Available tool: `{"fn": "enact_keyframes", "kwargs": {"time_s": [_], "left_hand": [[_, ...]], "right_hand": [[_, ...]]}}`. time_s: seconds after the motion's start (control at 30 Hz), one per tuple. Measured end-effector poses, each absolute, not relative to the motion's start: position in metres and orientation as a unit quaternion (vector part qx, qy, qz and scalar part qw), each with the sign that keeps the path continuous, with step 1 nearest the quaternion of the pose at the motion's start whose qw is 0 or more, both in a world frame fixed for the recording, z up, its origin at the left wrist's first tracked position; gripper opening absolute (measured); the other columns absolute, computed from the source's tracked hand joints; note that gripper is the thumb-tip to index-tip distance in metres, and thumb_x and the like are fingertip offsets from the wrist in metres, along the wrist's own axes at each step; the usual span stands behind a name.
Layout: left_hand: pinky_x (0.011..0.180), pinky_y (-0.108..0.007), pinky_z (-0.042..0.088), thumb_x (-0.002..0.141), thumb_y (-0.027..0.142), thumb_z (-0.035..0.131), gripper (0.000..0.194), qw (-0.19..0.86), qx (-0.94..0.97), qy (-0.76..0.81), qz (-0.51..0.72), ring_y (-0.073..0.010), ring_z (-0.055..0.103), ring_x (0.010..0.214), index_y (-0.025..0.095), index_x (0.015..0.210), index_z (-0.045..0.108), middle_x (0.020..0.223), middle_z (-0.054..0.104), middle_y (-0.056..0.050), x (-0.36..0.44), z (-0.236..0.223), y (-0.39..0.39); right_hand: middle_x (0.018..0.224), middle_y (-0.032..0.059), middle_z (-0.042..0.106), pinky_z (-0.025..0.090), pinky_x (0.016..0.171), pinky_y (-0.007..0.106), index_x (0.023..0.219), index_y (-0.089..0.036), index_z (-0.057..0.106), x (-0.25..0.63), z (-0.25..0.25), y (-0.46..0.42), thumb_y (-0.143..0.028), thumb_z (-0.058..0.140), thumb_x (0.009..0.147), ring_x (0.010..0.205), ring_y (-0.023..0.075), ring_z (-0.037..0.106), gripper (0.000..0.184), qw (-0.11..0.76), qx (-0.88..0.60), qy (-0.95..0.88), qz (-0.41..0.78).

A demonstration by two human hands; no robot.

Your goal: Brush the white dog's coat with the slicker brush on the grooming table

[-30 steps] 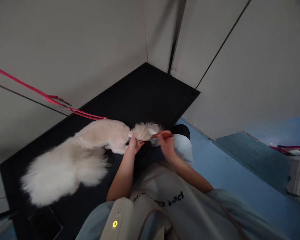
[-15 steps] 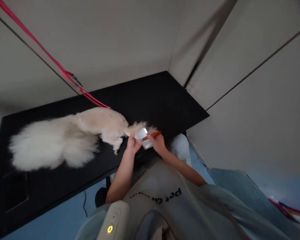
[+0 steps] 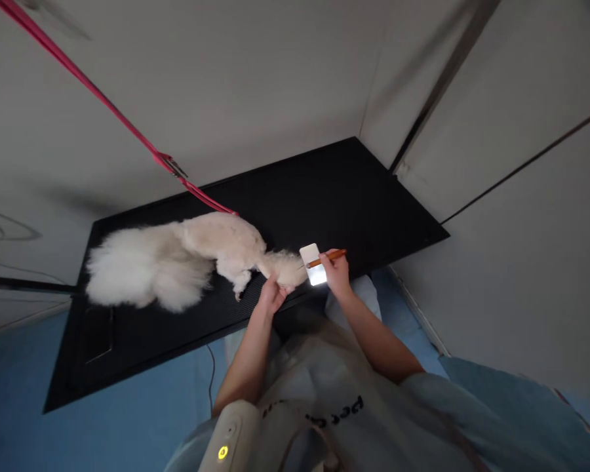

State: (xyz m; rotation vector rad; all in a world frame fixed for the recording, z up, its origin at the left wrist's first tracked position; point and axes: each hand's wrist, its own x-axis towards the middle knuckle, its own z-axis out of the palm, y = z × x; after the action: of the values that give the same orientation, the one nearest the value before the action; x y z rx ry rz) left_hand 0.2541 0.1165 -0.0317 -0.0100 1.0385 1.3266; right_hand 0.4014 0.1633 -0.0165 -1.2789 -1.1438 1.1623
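A white dog (image 3: pixel 221 233) is on a black table (image 3: pixel 324 183), its body clipped short and the fur at the left end long and fluffy. My left hand (image 3: pixel 272 296) is closed around the dog's furry tail (image 3: pixel 284 267), near the table's front edge. My right hand (image 3: pixel 337 272) grips what looks like a slicker brush (image 3: pixel 313 255), with an orange-brown handle and a bright, pale rectangular head. The brush head is at the tail's tip; whether its pins touch the fur is hidden.
A pink leash (image 3: pixel 128 124) with a metal clip runs from upper left down to the dog. Pale walls (image 3: pixel 275 78) stand behind the table. A pale device with a yellow light (image 3: pixel 226 439) is at the bottom, over my grey apron (image 3: pixel 324 387). A cable (image 3: pixel 211 377) hangs below the table.
The brush in my right hand has moved right, from beside my left hand to the tail's tip. More of the tail shows. The whole view has shifted, with dog and table now farther right.
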Motion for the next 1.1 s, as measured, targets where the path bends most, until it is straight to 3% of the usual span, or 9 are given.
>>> {"fn": "enact_keyframes", "kwargs": {"time_s": [0.23, 0.33, 0.47, 0.53, 0.63, 0.73, 0.87, 0.93, 1.1], "left_hand": [[0.085, -0.040, 0.054, 0.086, 0.017, 0.056, 0.011, 0.594, 0.025, 0.575, 0.562, -0.0257, 0.069, 0.086, 0.014, 0.086, 0.067, 0.073, 0.070, -0.008, 0.252, -0.035, 0.101], [0.078, -0.039, 0.055, 0.084, 0.022, 0.059, 0.014, 0.582, 0.082, 0.642, 0.492, -0.0268, 0.068, 0.079, 0.017, 0.072, 0.065, 0.062, 0.065, -0.006, 0.247, -0.037, 0.090], [0.059, -0.030, 0.052, 0.078, 0.022, 0.063, 0.012, 0.593, 0.147, 0.671, 0.419, -0.0188, 0.060, 0.058, 0.020, 0.067, 0.062, 0.055, 0.058, -0.002, 0.243, -0.036, 0.082], [0.050, -0.026, 0.046, 0.078, 0.027, 0.063, 0.016, 0.599, 0.172, 0.680, 0.387, -0.0146, 0.053, 0.051, 0.020, 0.064, 0.058, 0.054, 0.054, 0.000, 0.244, -0.035, 0.082], [0.049, -0.026, 0.043, 0.079, 0.039, 0.061, 0.027, 0.601, 0.236, 0.688, 0.332, -0.0128, 0.047, 0.048, 0.020, 0.063, 0.055, 0.052, 0.050, 0.001, 0.244, -0.033, 0.085], [0.057, -0.031, 0.046, 0.075, 0.040, 0.064, 0.027, 0.577, 0.287, 0.700, 0.307, -0.0161, 0.051, 0.052, 0.018, 0.061, 0.056, 0.052, 0.051, 0.000, 0.235, -0.025, 0.085], [0.090, -0.040, 0.046, 0.070, 0.030, 0.072, 0.023, 0.402, 0.337, 0.767, 0.370, -0.0271, 0.061, 0.094, 0.017, 0.089, 0.067, 0.094, 0.069, -0.010, 0.217, -0.009, 0.082], [0.098, -0.038, 0.042, 0.074, 0.028, 0.070, 0.026, 0.359, 0.291, 0.763, 0.452, -0.0256, 0.058, 0.107, 0.018, 0.098, 0.067, 0.109, 0.068, -0.010, 0.217, -0.006, 0.090], [0.072, -0.026, 0.049, 0.083, 0.031, 0.063, 0.018, 0.464, 0.046, 0.619, 0.632, -0.0139, 0.062, 0.069, 0.016, 0.074, 0.060, 0.069, 0.065, -0.001, 0.235, -0.018, 0.143]], "right_hand": [[0.070, 0.0004, 0.058, 0.047, 0.069, 0.030, 0.074, -0.021, 0.051, 0.385, -0.020, 0.211, -0.044, 0.060, 0.070, 0.071, 0.0176, 0.058, 0.025, 0.467, -0.510, -0.477, 0.543], [0.080, 0.0018, 0.061, 0.047, 0.076, 0.030, 0.080, -0.021, 0.051, 0.376, -0.021, 0.225, -0.042, 0.058, 0.074, 0.079, 0.0173, 0.059, 0.023, 0.529, -0.523, -0.463, 0.482], [0.071, 0.0000, 0.061, 0.048, 0.069, 0.030, 0.077, -0.021, 0.051, 0.356, -0.030, 0.222, -0.043, 0.062, 0.070, 0.069, 0.0168, 0.059, 0.025, 0.400, -0.430, -0.499, 0.638], [0.069, -0.0010, 0.059, 0.047, 0.070, 0.030, 0.076, -0.021, 0.049, 0.351, -0.034, 0.224, -0.043, 0.063, 0.068, 0.069, 0.0162, 0.057, 0.026, 0.437, -0.492, -0.456, 0.599], [0.077, 0.0001, 0.061, 0.046, 0.072, 0.028, 0.081, -0.021, 0.050, 0.347, -0.037, 0.226, -0.044, 0.061, 0.072, 0.074, 0.0157, 0.057, 0.027, 0.500, -0.518, -0.427, 0.547], [0.075, 0.0002, 0.061, 0.046, 0.067, 0.028, 0.080, -0.021, 0.050, 0.343, -0.038, 0.221, -0.044, 0.061, 0.071, 0.070, 0.0157, 0.056, 0.027, 0.440, -0.476, -0.435, 0.625], [0.067, -0.0026, 0.055, 0.044, 0.064, 0.028, 0.075, -0.021, 0.049, 0.350, -0.040, 0.218, -0.039, 0.063, 0.065, 0.066, 0.0155, 0.054, 0.025, 0.415, -0.529, -0.442, 0.593], [0.066, -0.0033, 0.054, 0.044, 0.062, 0.027, 0.076, -0.021, 0.050, 0.357, -0.038, 0.215, -0.037, 0.062, 0.066, 0.064, 0.0153, 0.053, 0.023, 0.413, -0.541, -0.460, 0.570], [0.064, -0.0034, 0.053, 0.043, 0.059, 0.027, 0.076, -0.021, 0.050, 0.373, -0.031, 0.190, -0.037, 0.060, 0.069, 0.060, 0.0151, 0.053, 0.020, 0.399, -0.544, -0.497, 0.546]]}}
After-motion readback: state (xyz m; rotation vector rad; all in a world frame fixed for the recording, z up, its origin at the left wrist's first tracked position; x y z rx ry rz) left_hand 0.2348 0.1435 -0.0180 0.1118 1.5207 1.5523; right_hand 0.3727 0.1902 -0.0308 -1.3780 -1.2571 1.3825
